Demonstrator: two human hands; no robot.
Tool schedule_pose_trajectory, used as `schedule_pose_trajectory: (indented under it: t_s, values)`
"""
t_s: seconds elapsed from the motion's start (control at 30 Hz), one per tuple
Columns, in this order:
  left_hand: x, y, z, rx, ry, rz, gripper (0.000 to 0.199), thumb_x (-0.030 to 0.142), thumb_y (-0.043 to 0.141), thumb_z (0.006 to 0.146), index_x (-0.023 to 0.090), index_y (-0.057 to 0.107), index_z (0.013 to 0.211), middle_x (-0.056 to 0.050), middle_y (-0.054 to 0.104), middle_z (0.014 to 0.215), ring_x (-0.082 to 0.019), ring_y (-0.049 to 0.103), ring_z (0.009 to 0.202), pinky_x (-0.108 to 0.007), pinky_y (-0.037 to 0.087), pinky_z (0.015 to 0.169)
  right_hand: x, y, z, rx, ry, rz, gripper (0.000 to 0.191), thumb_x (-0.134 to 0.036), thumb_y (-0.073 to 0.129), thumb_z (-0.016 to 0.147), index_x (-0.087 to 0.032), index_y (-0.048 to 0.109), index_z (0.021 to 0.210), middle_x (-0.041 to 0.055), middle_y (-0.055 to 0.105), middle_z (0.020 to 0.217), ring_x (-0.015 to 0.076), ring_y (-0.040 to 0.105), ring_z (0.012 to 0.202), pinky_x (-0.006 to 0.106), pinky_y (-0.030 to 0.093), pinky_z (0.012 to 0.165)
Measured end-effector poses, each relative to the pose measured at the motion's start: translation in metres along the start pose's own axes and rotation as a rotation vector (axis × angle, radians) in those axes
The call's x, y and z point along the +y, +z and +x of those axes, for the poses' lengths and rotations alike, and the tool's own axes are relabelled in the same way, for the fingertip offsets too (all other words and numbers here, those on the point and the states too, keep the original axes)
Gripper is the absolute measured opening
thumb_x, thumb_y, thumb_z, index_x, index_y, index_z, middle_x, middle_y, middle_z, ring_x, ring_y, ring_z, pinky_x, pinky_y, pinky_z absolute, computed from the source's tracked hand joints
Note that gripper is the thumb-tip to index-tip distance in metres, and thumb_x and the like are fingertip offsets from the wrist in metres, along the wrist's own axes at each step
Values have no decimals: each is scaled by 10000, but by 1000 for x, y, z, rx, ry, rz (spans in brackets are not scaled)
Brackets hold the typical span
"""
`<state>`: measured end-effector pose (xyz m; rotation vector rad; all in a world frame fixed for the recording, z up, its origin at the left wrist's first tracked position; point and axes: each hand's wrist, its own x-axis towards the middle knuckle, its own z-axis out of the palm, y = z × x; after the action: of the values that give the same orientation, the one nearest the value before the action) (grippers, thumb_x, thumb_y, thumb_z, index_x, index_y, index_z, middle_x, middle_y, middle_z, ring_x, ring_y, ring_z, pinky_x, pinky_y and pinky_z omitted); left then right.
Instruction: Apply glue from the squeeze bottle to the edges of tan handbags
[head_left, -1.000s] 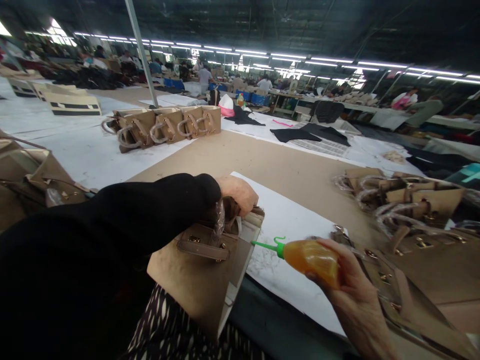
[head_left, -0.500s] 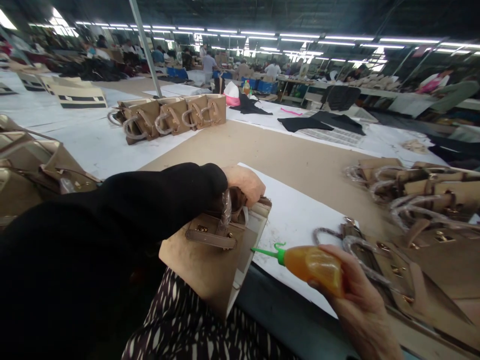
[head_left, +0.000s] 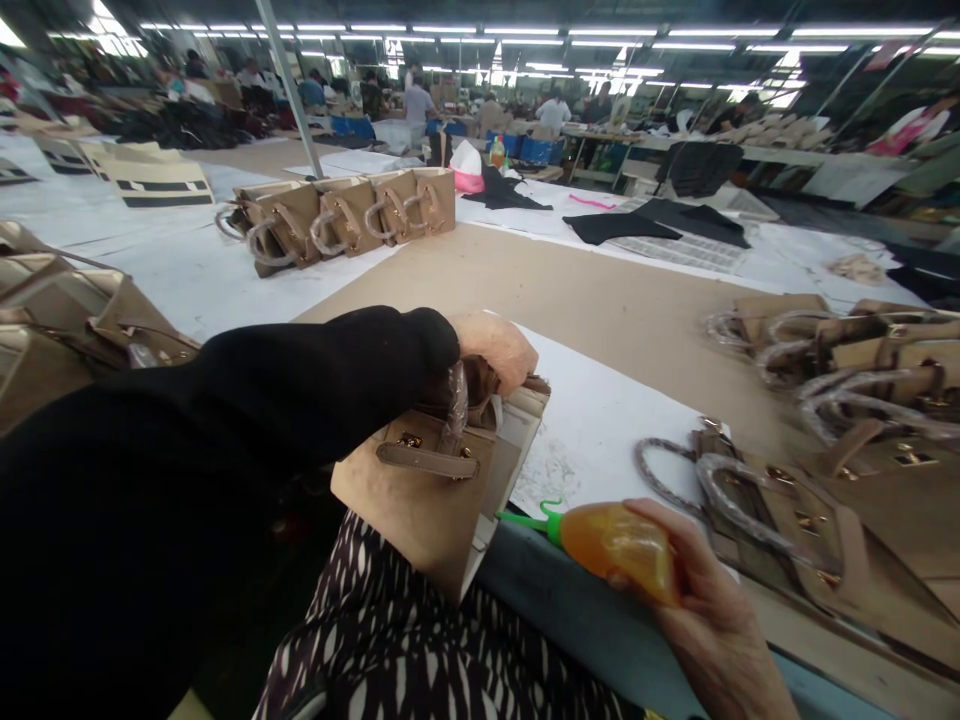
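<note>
Visibly, amber liquid point(head_left: 600, 535) inside the bottle point(head_left: 619, 550).

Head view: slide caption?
Right hand holds amber bottle, green nozzle beside tan handbag; left hand at the handbag's top.

A plain, loosely wrinkled black left sleeve point(head_left: 300, 390) reached to the wrist point(head_left: 454, 333); the dark printed lower garment point(head_left: 405, 640) bore dense, elongated whitish flecks, irregular in shape. The left hand point(head_left: 499, 348) and right hand point(head_left: 701, 585) were bare.

Left hand point(head_left: 498, 346) with fingertips hidden by the bag point(head_left: 420, 495)
</note>
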<state>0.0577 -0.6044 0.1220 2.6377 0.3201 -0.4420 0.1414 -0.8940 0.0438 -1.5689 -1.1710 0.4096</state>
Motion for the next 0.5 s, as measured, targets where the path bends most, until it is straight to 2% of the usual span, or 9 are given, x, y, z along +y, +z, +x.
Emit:
schedule_pose_trajectory:
  t_s: [0.07, 0.13, 0.27, 0.5]
  values:
    - [7, -3, -5, -147, -64, 90, 173, 34, 663, 535, 135, 580, 421, 12, 429, 390, -136, 445, 511, -299, 388, 559, 4, 0, -4, -17, 7, -7, 362, -291, 806, 679, -341, 696, 1021, -44, 715, 909, 147, 683, 716, 131, 512, 666]
    - [12, -6, -8, -233, -124, 171, 114, 73, 654, 570, 135, 613, 484, 7, 460, 416, -148, 462, 525, -305, 392, 572, 7, 0, -7, -24, 16, 1, 367, -296, 802, 695, -355, 690, 1040, -51, 709, 922, 141, 679, 716, 125, 508, 670]
    - [16, -7, -10, -239, -169, 218, 46, 102, 656, 592, 128, 686, 615, -13, 536, 483, -175, 512, 594, -300, 409, 604, 7, 2, -10, -12, 20, 16, 360, -291, 799, 703, -356, 690, 1040, -51, 705, 915, 144, 672, 690, 126, 513, 636]
    - [25, -12, -18, -275, -155, 289, 214, 123, 616, 641, 94, 740, 812, -46, 615, 590, -187, 537, 657, -311, 420, 654, 5, 3, -14, 1, 25, 31, 371, -298, 813, 694, -358, 688, 1037, -47, 704, 911, 148, 664, 668, 134, 518, 606]
